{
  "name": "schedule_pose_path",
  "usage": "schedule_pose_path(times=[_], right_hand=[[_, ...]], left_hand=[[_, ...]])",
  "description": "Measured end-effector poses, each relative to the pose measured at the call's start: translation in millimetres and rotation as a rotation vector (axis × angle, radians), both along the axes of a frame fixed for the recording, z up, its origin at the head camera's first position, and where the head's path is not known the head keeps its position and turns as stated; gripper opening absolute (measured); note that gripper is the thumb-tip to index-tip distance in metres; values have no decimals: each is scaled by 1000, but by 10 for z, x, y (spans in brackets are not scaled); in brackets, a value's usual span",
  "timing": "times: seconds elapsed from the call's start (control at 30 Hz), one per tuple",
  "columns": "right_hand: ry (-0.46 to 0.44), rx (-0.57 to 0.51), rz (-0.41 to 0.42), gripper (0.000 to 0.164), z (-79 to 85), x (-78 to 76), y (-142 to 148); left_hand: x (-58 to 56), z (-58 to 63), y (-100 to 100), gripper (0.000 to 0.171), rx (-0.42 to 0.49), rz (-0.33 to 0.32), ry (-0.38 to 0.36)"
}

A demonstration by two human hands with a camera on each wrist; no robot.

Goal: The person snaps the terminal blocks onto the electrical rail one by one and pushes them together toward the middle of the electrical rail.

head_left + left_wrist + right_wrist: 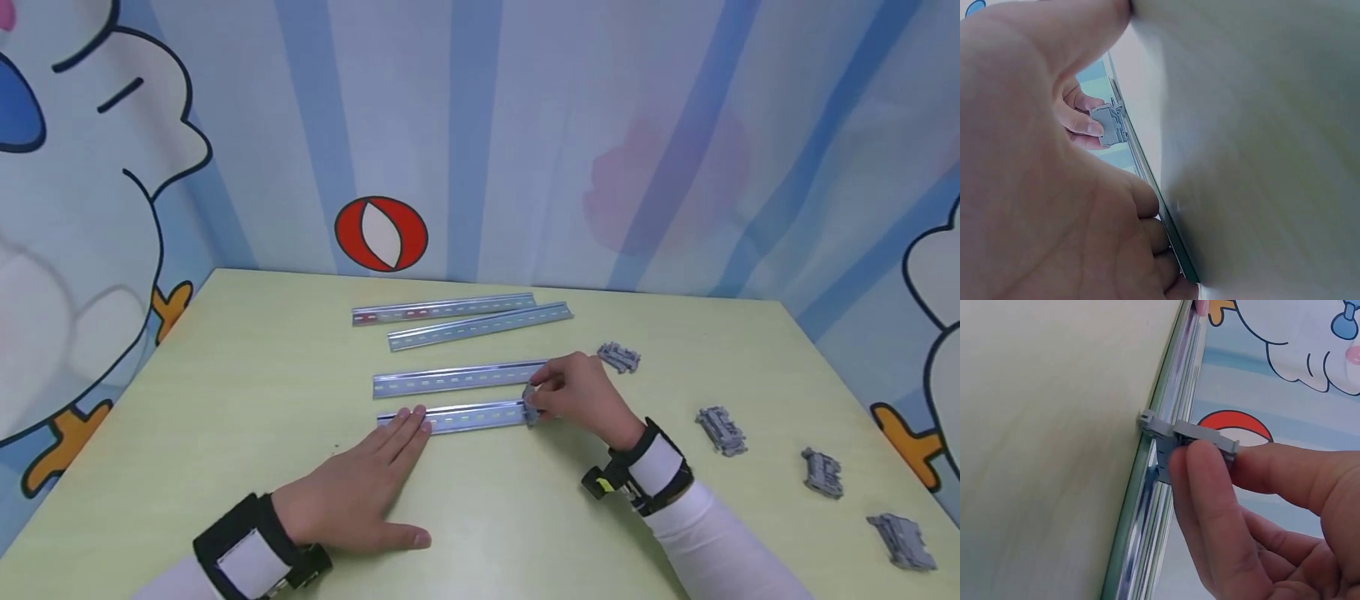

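The right hand [573, 396] pinches a gray clip [529, 406] against the nearest metal strip [476, 417]; the left hand [367, 479] lays straight fingers there. Only the head view shows four gray bundles [722, 431].

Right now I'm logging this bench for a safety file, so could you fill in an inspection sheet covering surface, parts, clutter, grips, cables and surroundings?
Surface: pale yellow table.
Job's things: four metal rails; a grey block against the front rail; four grey pieces farther right.
Clutter: nothing seen.
Left grip: fingers straight, resting on the front rail near its left end.
Right grip: pinching the grey block.
Cables: nothing seen.
Surroundings: cartoon-printed backdrop behind and at both sides.
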State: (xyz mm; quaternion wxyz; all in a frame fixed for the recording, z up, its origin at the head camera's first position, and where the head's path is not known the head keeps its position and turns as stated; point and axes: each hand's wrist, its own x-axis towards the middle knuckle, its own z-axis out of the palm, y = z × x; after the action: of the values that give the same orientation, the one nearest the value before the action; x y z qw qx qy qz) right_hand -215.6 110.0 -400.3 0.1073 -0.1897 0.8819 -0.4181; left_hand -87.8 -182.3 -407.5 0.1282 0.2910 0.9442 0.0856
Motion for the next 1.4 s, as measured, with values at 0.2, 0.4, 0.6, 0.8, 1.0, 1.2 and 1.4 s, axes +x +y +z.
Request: schedule_pose_path(times=[0.2,0.4,0.6,0.8,1.0,1.2,1.4], right_hand=[[10,-68,16,22,-29,50,-65],[29,-135,56,23,-74,93,-170],[25,-160,84,21,-98,121,-317],[65,-130,90,20,-93,139,-465],[93,-76,82,22,-66,157,-564],[66,-42,115,25,-76,177,-591],[52,-14,117,25,-46,199,-588]], left_hand=[[3,21,9,112,6,-3,-2],[2,37,22,111,-6,-4,-14],[7,53,22,110,-15,-1,-17],[-9,47,15,110,-18,-8,-2],[-42,32,1,111,-25,-5,-5],[-48,12,-13,112,-33,1,-21],[-35,5,-13,113,-25,10,-30]])
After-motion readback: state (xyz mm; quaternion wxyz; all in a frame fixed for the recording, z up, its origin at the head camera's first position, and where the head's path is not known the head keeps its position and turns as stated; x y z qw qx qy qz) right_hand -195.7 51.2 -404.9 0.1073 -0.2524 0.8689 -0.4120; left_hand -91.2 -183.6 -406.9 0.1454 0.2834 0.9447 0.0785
